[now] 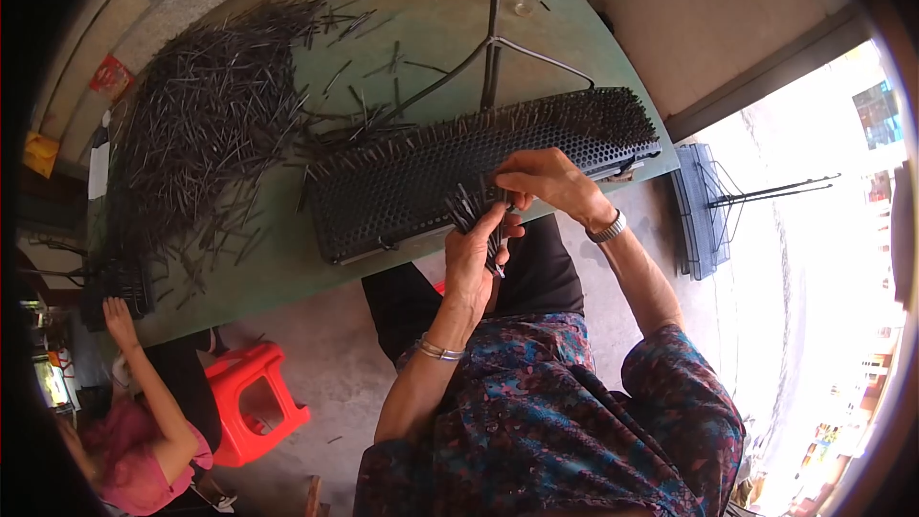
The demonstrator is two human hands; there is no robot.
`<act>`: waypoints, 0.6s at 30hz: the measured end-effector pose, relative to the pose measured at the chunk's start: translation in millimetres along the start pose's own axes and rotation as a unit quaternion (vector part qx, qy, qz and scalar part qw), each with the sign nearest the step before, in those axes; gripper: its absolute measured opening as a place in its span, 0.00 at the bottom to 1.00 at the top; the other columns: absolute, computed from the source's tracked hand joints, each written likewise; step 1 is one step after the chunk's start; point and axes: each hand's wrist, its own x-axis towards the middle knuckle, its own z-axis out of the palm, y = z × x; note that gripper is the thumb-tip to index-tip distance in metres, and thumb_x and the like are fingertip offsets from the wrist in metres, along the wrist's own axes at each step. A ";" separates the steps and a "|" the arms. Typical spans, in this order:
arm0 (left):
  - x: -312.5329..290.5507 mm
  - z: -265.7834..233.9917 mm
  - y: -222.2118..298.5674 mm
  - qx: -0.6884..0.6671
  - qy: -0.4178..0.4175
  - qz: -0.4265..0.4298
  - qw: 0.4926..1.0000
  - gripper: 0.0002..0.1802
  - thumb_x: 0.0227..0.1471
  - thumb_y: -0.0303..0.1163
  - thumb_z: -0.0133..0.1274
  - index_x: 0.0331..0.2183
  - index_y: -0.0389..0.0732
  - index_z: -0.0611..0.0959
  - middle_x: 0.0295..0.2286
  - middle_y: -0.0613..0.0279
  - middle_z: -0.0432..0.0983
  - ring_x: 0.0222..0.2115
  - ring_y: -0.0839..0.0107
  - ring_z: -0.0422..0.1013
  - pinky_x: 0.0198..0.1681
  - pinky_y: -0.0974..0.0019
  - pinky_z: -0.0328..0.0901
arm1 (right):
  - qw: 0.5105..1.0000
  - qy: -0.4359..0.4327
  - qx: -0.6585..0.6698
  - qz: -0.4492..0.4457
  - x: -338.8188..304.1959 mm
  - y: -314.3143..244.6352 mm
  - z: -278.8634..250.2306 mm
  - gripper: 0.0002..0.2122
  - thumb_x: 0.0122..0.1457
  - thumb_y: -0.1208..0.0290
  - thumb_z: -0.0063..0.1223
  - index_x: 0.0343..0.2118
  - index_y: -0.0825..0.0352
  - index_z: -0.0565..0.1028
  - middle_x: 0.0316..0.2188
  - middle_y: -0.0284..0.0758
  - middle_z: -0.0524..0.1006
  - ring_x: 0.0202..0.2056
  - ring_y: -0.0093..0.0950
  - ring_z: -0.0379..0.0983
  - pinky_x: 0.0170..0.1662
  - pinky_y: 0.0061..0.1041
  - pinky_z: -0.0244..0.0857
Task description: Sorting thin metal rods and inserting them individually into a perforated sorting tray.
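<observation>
My left hand point(468, 263) is closed round a small bundle of thin black sticks point(464, 203), their ends fanning out above the fingers. Close against it, my right hand point(553, 180) has thumb and fingertips pinched together at the top of the bundle; what sits between them is too small to make out. Both hands are over the near edge of a long black perforated tray point(392, 203). Rows of short black sticks point(603, 117) stand in the holes along its far side and right end, while the nearer holes show bare.
A large heap of loose black sticks point(211, 105) covers the left of the green table point(278, 268). A black metal stand point(490, 67) rises behind the tray. At lower left, a person in pink point(144, 460) reaches to another rack, beside a red stool point(251, 402). Blue-grey racks point(704, 211) stand right.
</observation>
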 end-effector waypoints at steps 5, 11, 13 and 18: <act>0.1 3.9 -1.0 -0.012 0.008 0.010 1.000 0.13 0.56 0.35 0.57 0.36 0.34 0.82 0.29 0.57 0.81 0.25 0.72 0.76 0.18 0.76 0.63 | 1.000 0.019 0.014 -0.009 -1.2 -1.7 4.8 0.09 0.59 0.70 0.55 0.35 0.74 0.77 0.22 0.34 0.77 0.25 0.21 0.75 0.30 0.20 0.72; -4.6 2.5 2.3 0.004 0.009 0.016 1.000 0.13 0.55 0.35 0.57 0.38 0.35 0.81 0.31 0.58 0.81 0.30 0.71 0.79 0.18 0.77 0.62 | 0.999 0.019 0.032 0.007 -1.8 -6.4 6.8 0.08 0.59 0.73 0.54 0.34 0.74 0.76 0.22 0.34 0.77 0.25 0.22 0.76 0.29 0.20 0.72; -6.4 2.9 2.9 0.012 0.010 0.017 1.000 0.13 0.55 0.35 0.57 0.38 0.36 0.81 0.32 0.59 0.81 0.31 0.70 0.79 0.18 0.78 0.62 | 1.000 0.011 0.019 0.008 -1.1 -7.8 6.5 0.08 0.59 0.73 0.54 0.34 0.74 0.76 0.23 0.35 0.77 0.25 0.22 0.76 0.29 0.20 0.72; -7.8 3.9 1.3 0.046 0.011 0.031 0.998 0.14 0.54 0.38 0.59 0.38 0.39 0.81 0.32 0.59 0.82 0.30 0.71 0.79 0.15 0.79 0.53 | 0.999 -0.025 -0.013 0.019 1.8 -8.0 1.2 0.09 0.59 0.72 0.54 0.34 0.75 0.76 0.24 0.36 0.78 0.26 0.22 0.77 0.30 0.20 0.73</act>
